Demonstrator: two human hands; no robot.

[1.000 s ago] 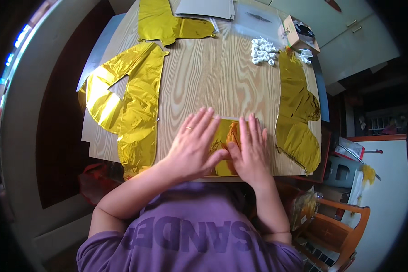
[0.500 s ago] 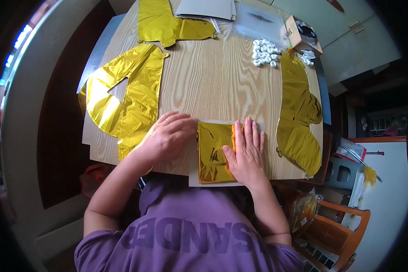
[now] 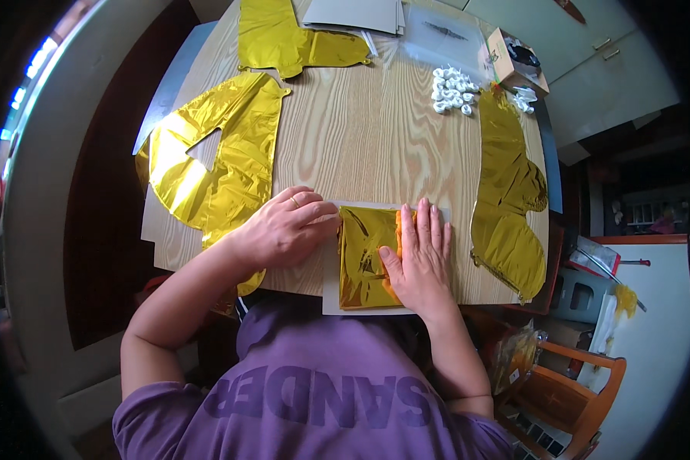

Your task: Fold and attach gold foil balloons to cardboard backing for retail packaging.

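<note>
A gold foil balloon folded into a flat rectangle [image 3: 364, 261] lies on a grey-white card [image 3: 330, 287] at the table's near edge. Along its right side runs a strip of bunched orange material [image 3: 399, 230], partly under my right hand [image 3: 422, 264]. That hand presses flat on the strip and card, fingers stretched out, thumb resting on the foil. My left hand [image 3: 287, 226], wearing a ring, has its fingers bent and drawn together at the folded balloon's upper left edge, seemingly pinching it; the fingertips are partly hidden.
Unfolded gold foil balloons lie at the left [image 3: 238, 169], far left [image 3: 284, 42] and right [image 3: 506, 199]. Farther back are stacked grey cards [image 3: 353, 14], clear plastic bags [image 3: 441, 38], small white rolls [image 3: 452, 92] and a wooden box [image 3: 514, 65]. A wooden chair [image 3: 567, 383] stands at lower right.
My left hand has shifted slightly right, its fingertips now meeting the folded balloon's left edge, and its elbow has swung outward. My right hand stays flat in place. The view has shifted slightly.
</note>
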